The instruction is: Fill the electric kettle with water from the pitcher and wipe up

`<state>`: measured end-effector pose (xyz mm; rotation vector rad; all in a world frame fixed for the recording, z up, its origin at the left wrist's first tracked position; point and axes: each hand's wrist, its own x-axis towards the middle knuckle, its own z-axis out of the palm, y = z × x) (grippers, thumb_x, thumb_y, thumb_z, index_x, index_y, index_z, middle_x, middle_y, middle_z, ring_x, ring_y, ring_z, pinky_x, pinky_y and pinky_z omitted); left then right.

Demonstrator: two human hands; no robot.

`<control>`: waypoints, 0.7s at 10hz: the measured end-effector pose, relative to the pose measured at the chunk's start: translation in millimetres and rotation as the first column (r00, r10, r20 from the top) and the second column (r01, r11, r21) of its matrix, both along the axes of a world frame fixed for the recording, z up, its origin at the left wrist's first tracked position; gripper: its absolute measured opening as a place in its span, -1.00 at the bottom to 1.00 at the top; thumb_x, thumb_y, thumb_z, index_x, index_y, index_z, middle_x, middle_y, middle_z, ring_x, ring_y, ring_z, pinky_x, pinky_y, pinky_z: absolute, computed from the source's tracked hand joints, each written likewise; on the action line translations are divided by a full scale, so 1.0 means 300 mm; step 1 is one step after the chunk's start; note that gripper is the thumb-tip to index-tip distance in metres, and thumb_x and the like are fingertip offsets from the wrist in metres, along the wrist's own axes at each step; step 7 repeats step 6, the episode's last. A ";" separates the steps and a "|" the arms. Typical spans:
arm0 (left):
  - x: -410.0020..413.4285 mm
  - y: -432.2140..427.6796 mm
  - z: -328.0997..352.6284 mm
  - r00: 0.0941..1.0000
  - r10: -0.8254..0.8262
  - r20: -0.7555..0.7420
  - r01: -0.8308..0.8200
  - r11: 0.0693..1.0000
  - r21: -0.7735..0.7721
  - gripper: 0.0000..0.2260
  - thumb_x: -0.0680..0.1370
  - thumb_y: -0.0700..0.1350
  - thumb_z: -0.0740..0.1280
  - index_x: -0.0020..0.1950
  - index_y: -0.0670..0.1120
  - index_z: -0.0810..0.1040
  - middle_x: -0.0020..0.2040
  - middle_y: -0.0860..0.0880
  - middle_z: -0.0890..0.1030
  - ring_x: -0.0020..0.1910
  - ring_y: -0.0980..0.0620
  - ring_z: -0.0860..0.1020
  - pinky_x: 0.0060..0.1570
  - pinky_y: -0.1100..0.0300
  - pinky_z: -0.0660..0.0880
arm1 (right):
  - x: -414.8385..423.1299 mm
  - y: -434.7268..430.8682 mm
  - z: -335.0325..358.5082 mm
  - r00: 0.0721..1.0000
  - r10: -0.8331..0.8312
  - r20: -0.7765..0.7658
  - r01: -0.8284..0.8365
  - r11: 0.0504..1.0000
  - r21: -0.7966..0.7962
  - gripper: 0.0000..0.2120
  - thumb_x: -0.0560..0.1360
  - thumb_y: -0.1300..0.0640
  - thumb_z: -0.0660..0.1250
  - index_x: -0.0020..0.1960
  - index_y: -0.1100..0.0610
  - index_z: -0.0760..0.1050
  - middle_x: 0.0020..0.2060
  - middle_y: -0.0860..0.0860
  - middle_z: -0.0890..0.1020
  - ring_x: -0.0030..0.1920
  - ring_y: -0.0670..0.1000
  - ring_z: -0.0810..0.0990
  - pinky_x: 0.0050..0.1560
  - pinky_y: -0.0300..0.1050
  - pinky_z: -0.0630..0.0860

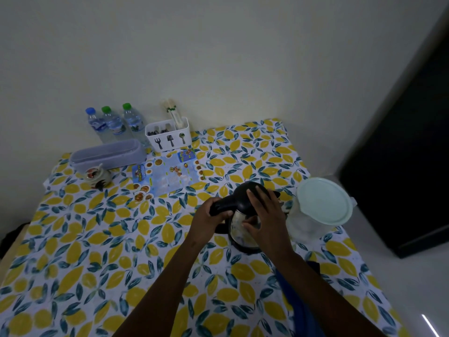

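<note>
Electric kettle [245,215] stands on the lemon-print counter [97,251], lid down. Left hand [206,216] wrapped around the black handle; right hand [264,215] rests on the lid with its thumb against the steel body, seemingly working the lid open. Pitcher [315,210] stands just right of the kettle, pale lid on, untouched. Judgement: early stage. No pouring begun, nothing wiped. A blue cloth [298,300], partly hidden under the right forearm, looks like the wiper. Remaining: open, pour, close, wipe.

No legible text; white caddy [167,135] bears fork, spatula, spoon icons; leaflet [167,173] print blurred.
</note>
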<state>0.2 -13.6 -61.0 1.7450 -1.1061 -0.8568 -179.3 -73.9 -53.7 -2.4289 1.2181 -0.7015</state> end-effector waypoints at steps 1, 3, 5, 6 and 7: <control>-0.011 0.015 -0.012 0.998 -0.005 0.061 0.003 0.999 0.039 -0.76 0.49 0.01 0.44 0.10 0.02 0.50 -0.04 0.08 0.57 -0.12 0.26 0.53 -0.20 0.38 0.40 | -0.008 0.016 -0.023 1.000 -0.003 0.014 0.003 1.000 0.023 -0.14 0.30 0.05 0.56 0.49 0.01 0.21 0.48 0.07 0.30 0.50 0.20 0.15 0.38 0.21 0.28; -0.029 0.021 0.013 0.986 -0.044 0.162 0.041 0.999 0.019 -0.72 0.53 0.03 0.38 0.17 -0.05 0.48 0.01 0.00 0.55 -0.06 0.08 0.54 -0.12 0.35 0.42 | -0.019 0.028 -0.019 1.000 -0.007 0.006 0.007 0.999 0.039 -0.15 0.34 0.03 0.53 0.50 0.00 0.16 0.50 0.04 0.24 0.52 0.16 0.08 0.42 0.17 0.22; -0.035 0.075 0.019 0.902 -0.030 0.431 0.068 0.995 -0.072 -0.55 0.58 -0.02 0.32 0.43 -0.13 0.34 0.41 -0.13 0.41 0.41 -0.09 0.35 0.38 -0.01 0.34 | -0.025 0.031 0.018 0.992 -0.016 -0.127 0.001 0.994 -0.114 -0.27 0.43 -0.09 0.40 0.50 0.05 0.19 0.51 0.10 0.25 0.51 0.18 0.15 0.37 0.27 0.25; -0.020 0.093 0.052 0.845 0.005 0.535 0.061 0.992 -0.106 -0.51 0.61 0.01 0.27 0.49 -0.10 0.27 0.52 -0.11 0.29 0.53 -0.07 0.19 0.50 -0.05 0.18 | -0.008 0.027 0.053 0.990 0.023 -0.138 -0.045 0.987 -0.157 -0.34 0.47 -0.07 0.36 0.48 0.09 0.23 0.49 0.10 0.29 0.49 0.19 0.20 0.35 0.31 0.29; -0.020 0.093 0.052 0.845 0.005 0.535 0.061 0.992 -0.106 -0.51 0.61 0.01 0.27 0.49 -0.10 0.27 0.52 -0.11 0.29 0.53 -0.07 0.19 0.50 -0.05 0.18 | -0.008 0.027 0.053 0.990 0.023 -0.138 -0.045 0.987 -0.157 -0.34 0.47 -0.07 0.36 0.48 0.09 0.23 0.49 0.10 0.29 0.49 0.19 0.20 0.35 0.31 0.29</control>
